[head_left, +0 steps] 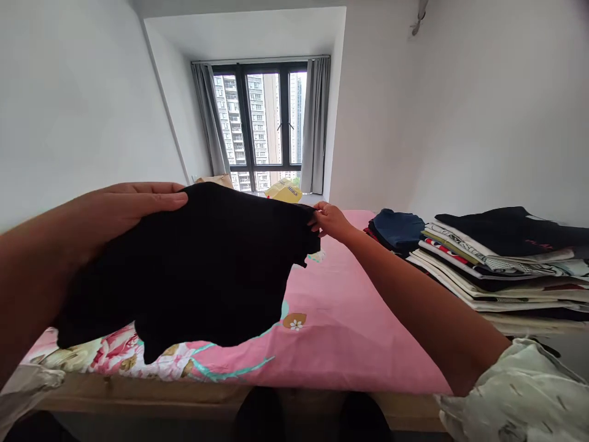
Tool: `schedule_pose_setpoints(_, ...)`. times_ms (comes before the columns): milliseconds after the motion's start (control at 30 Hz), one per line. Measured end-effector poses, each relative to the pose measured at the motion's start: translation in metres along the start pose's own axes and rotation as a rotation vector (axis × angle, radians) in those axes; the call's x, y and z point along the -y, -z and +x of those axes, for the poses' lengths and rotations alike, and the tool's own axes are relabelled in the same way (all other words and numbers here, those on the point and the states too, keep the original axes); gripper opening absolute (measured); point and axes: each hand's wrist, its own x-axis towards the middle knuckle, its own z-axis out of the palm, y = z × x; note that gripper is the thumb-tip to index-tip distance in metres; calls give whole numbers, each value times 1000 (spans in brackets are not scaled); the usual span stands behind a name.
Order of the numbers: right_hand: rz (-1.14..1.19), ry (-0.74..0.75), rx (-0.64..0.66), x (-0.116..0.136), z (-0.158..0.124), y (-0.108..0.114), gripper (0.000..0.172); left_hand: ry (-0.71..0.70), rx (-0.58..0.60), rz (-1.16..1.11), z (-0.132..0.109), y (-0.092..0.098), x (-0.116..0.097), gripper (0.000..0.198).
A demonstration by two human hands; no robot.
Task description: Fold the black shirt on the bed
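Black soft cloth (pixel 207 264) stretches crosswise over the bed's (pixel 350 331) near edge, both hands (pixel 124 209) (pixel 330 221) pinching its top corners.

**Short pale sleeves, bare forearms**

The left hand (pixel 124 209) and right hand (pixel 332 221) are bare, as are both forearms. The right sleeve (pixel 515 393) is loose, pale greenish-white cloth with small dark flecks. The left sleeve (pixel 25 383) shows only a pale grey, crumpled edge.
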Motion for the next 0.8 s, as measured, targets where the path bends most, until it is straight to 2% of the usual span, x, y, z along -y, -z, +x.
schedule_pose_setpoints(33, 75, -11, -20, -9, 1, 3, 22, 43, 99, -120, -10, -18, -9, 46)
schedule_pose_setpoints(100, 170, -58, -86, -35, -4, 15, 23, 30, 296, -294, -27, -72, -18, 51)
schedule_pose_setpoints(167, 207, -161, -196, -70, -18, 34, 24, 14, 499, -397, -39, -144, -12, 52)
schedule_pose_setpoints(200, 204, -225, -267, -89, -30, 44, 24, -11, 565, -445, -45, -182, -4, 56)
schedule_pose_setpoints(233, 184, -294, -334, -110, -45, 55, 22, -33, 638, -486, -51, -219, 7, 65)
schedule_pose_setpoints(300, 138, -432, -443, -152, -85, 75, 21, 20, 752, -519, -67, -285, 37, 78)
schedule_pose_setpoints(367, 109, -583, -544, -192, -138, 90, 23, 92, 916, -601, -88, -328, 78, 67)
schedule_pose_setpoints(400, 99, -649, -579, -210, -169, 94, 25, 177, 960, -639, -100, -340, 103, 58)
schedule_pose_setpoints(467, 91, -738, -620, -243, -234, 96, 27, 361, 896, -633, -123, -345, 160, 41)
schedule_pose_setpoints(500, 89, -777, -628, -257, -267, 93, 27, 452, 807, -594, -134, -339, 193, 36)
schedule_pose_setpoints(600, 139, -858, -604, -289, -354, 70, 30, 796, 506, -488, -156, -301, 291, 37)
schedule_pose_setpoints(633, 133, -883, -598, -296, -375, 59, 33, 861, 390, -444, -160, -286, 320, 40)
schedule_pose_setpoints(700, 140, -871, -558, -301, -402, 32, 36, 924, 207, -444, -162, -260, 362, 48)
schedule_pose_setpoints(733, 158, -848, -550, -301, -406, 18, 37, 930, 141, -463, -161, -251, 375, 54)
schedule_pose_setpoints(800, 232, -807, -545, -294, -402, -8, 38, 915, 74, -521, -153, -242, 385, 64)
